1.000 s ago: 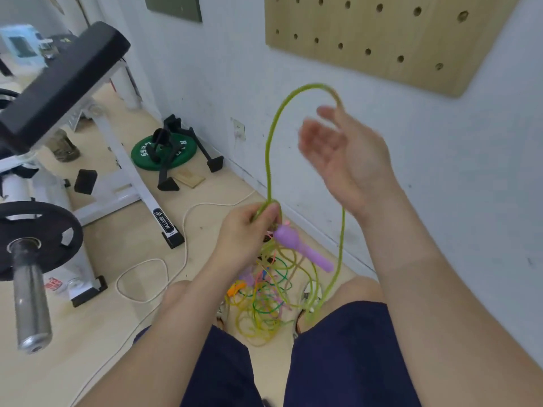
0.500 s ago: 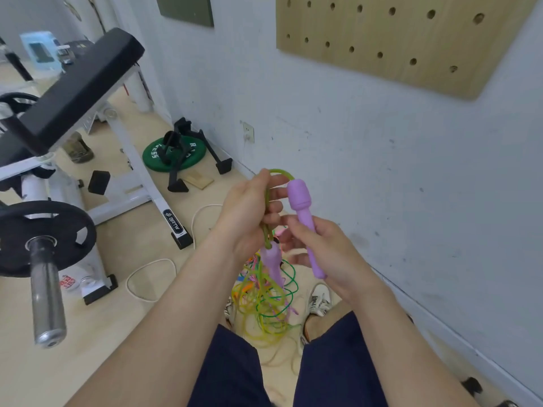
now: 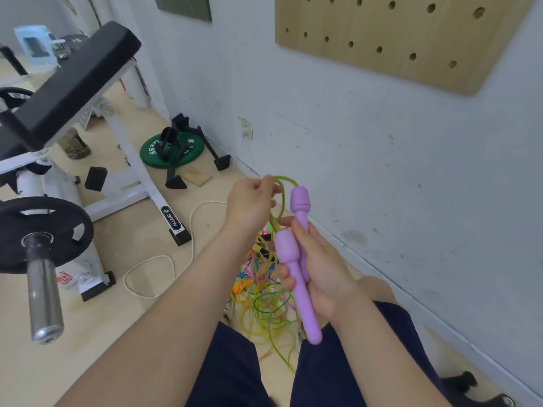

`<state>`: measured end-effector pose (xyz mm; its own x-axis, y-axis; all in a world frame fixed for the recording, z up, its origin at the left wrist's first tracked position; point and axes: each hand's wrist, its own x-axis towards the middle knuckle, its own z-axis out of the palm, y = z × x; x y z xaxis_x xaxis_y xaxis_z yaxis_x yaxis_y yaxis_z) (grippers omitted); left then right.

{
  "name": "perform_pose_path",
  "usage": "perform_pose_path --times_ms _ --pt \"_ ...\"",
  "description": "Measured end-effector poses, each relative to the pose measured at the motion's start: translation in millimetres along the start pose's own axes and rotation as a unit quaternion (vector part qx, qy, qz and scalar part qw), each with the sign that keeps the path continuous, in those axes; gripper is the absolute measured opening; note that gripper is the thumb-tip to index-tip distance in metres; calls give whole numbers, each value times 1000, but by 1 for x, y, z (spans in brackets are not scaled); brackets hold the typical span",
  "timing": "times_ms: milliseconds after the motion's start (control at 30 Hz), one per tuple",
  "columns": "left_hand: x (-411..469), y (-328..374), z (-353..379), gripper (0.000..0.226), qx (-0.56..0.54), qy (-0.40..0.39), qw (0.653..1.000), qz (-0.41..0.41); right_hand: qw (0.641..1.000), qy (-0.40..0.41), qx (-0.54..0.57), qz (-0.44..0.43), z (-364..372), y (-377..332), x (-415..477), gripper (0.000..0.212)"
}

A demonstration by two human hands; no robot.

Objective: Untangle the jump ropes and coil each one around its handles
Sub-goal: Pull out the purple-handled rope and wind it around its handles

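Observation:
My right hand grips two purple jump-rope handles side by side, heads pointing up. One handle sticks up higher than the other. A yellow-green rope rises from them in a short loop, and my left hand pinches that loop just left of the upper handle. On the floor between my knees lies a tangled pile of ropes in green, yellow, pink and orange.
A white weight bench with a black pad and a loaded barbell end stand at the left. A green weight plate and black push-up stands lie by the wall. A white cable loops across the floor. A wooden pegboard hangs above.
The rope loop has come down from head height to a short loop. My right hand, open a second ago, took one handle and now holds both together; my left hand moved up to the loop.

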<state>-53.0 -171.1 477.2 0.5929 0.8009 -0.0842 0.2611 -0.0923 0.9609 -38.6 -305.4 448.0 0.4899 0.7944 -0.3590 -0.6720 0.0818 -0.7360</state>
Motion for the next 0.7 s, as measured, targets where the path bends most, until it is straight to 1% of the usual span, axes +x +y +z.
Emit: perform_pose_path --times_ms 33,67,100,133,167,200,233,267,300,333,367,400,433,467,500,533,567,600,667,700 --pt "3 -8 0 33 90 21 995 25 1000 31 -3 -5 -2 -1 2 17" --pt "5 -16 -1 33 154 38 987 31 998 59 -12 -14 -5 -3 3 16" --pt "3 -20 -2 33 180 49 982 24 996 84 -21 -26 -8 -5 6 14" --pt "0 -24 -3 32 171 46 984 13 993 106 -26 -39 -10 -8 8 12" --pt "-7 -28 -4 32 133 20 991 -4 991 124 -26 -52 -12 -9 11 11" --pt "-20 -29 -3 34 85 -39 995 -30 989 135 -26 -60 -12 -10 14 10" --pt "-34 -28 -1 35 44 -126 989 -66 987 144 -38 -64 -12 -10 18 9" --pt "-50 -28 2 36 8 -212 972 -97 986 146 -58 -65 -10 -10 21 9" --pt "-61 -31 5 36 -28 -267 956 -119 983 149 -84 -65 -9 -9 26 11" --pt "-67 -36 6 35 -71 -280 948 -136 980 147 -113 -70 -8 -9 28 12" --pt "-68 -42 7 33 -110 -266 947 -144 976 138 -147 -79 -7 -9 30 13" --pt "-66 -49 8 30 -138 -245 949 -146 967 124 -203 -89 -7 -10 31 14" --pt "-63 -54 8 27 -152 -229 950 -145 940 116 -305 -101 -8 -11 31 13" --pt "-61 -56 7 25 -160 -219 952 -145 890 113 -428 -110 -8 -13 31 11" --pt "-58 -58 7 24 -175 -210 951 -145 839 106 -521 -116 -8 -14 32 10" --pt "-57 -58 7 24 -204 -201 947 -145 813 101 -561 -122 -10 -13 33 13" --pt "-56 -57 7 23 -249 -190 938 -150 822 100 -546 -127 -10 -14 33 14" --pt "-53 -56 6 21 -307 -176 921 -162 865 108 -473 -130 -10 -14 33 13" --pt "-47 -56 3 14 -414 -143 881 -180 958 97 -256 -92 -7 -13 29 11" --pt "-46 -55 1 13 -445 -138 868 -174 983 82 -149 -70 -5 -12 26 10"
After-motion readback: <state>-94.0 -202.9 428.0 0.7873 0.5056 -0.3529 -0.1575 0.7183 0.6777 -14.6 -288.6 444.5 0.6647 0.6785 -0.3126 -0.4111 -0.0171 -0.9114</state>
